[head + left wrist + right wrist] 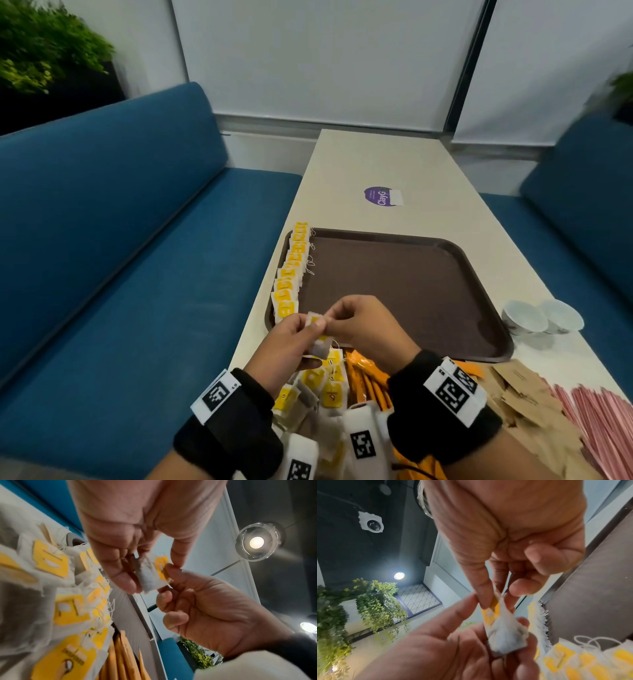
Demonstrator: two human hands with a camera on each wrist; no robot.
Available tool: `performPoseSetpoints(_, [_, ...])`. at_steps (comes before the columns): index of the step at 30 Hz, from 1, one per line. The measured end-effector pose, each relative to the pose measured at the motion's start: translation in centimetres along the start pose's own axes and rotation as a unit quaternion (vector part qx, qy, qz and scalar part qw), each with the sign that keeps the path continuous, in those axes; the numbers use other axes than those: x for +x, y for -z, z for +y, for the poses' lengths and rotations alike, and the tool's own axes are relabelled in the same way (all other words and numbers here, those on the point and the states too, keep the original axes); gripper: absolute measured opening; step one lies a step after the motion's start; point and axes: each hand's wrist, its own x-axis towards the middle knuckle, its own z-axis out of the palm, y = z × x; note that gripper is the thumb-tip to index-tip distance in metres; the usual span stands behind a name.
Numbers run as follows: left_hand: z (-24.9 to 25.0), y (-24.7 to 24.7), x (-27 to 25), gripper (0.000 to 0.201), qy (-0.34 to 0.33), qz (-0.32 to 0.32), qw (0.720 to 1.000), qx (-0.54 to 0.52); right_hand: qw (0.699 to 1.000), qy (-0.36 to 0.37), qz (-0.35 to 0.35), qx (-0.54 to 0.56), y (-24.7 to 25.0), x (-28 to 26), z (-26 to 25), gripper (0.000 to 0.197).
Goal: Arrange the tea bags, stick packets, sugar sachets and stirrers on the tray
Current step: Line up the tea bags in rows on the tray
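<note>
starting at the left: a row of tea bags (291,270) with yellow tags lies along the left rim of the brown tray (404,294), overlapping like shingles, strings trailing inward. a careless placement could nudge this row and break the overlap.

left hand (291,337): fingers curled, thumb and fingertips pinching the body of one tea bag (317,337) held above the table's near edge, just short of the tray. right hand (368,327): thumb and forefinger pinching the yellow tag end of the same bag, other fingers loosely curled. the views are blurred, so whether the string is wound or loose cannot be confirmed.

risk: opposing pulls on thin paper could tear the bag or detach the tag; a loose string could snag on the pile.

below the hands: the loose tea bag pile (322,387), then orange stick packets (370,383), brown sugar sachets (524,401) and pink stirrers (603,418) further right, all off the tray. a wrist dragged across these could scatter them. two white cups (541,318) stand just beside the tray's right rim and could be knocked by a wide reach.
</note>
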Motion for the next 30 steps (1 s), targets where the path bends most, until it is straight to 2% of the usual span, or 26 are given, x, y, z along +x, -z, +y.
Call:
performPoseSetpoints(4, [-0.2, 0.3, 0.2, 0.009, -0.022, 0.003, 0.999, 0.038, 0.995, -0.027, 0.021, 0.098, 1.0, 0.5, 0.0, 0.011])
performPoseSetpoints(7, [-0.1, 0.6, 0.8, 0.012, -0.038, 0.033, 0.998, 0.023, 0.987, -0.042, 0.012, 0.156, 1.2, 0.9, 0.1, 0.007])
performPoseSetpoints(11, [0.8, 0.7, 2.1, 0.012, -0.05, 0.054, 0.997, 0.016, 0.985, -0.054, -0.004, 0.162, 1.0, 1.8, -0.1, 0.011])
performPoseSetpoints(14, [2.2, 1.0, 3.7, 0.008, -0.06, 0.055, 0.996, 0.035, 0.983, -0.054, 0.016, 0.172, 1.2, 4.1, -0.6, 0.019])
performPoseSetpoints(18, [4.1, 2.8, 7.0, 0.006, -0.077, 0.11, 0.982, 0.129, 0.989, -0.039, 0.062, 0.129, 2.7, 9.1, -1.4, 0.022])
performPoseSetpoints(22, [4.4, 5.7, 10.4, 0.032, -0.031, 0.15, 0.954, 0.259, 0.989, -0.034, 0.112, 0.088, 4.2, 15.0, -1.7, 0.028])
performPoseSetpoints(27, [3.8, 7.1, 12.9, 0.052, 0.058, 0.113, 0.904, 0.408, 0.989, -0.057, 0.129, -0.035, 4.1, 23.2, 0.3, 0.032])
performPoseSetpoints(30, [3.4, 7.0, 13.5, 0.055, 0.08, 0.085, 0.889, 0.442, 0.987, -0.078, 0.116, -0.079, 3.4, 26.2, 1.6, 0.02])
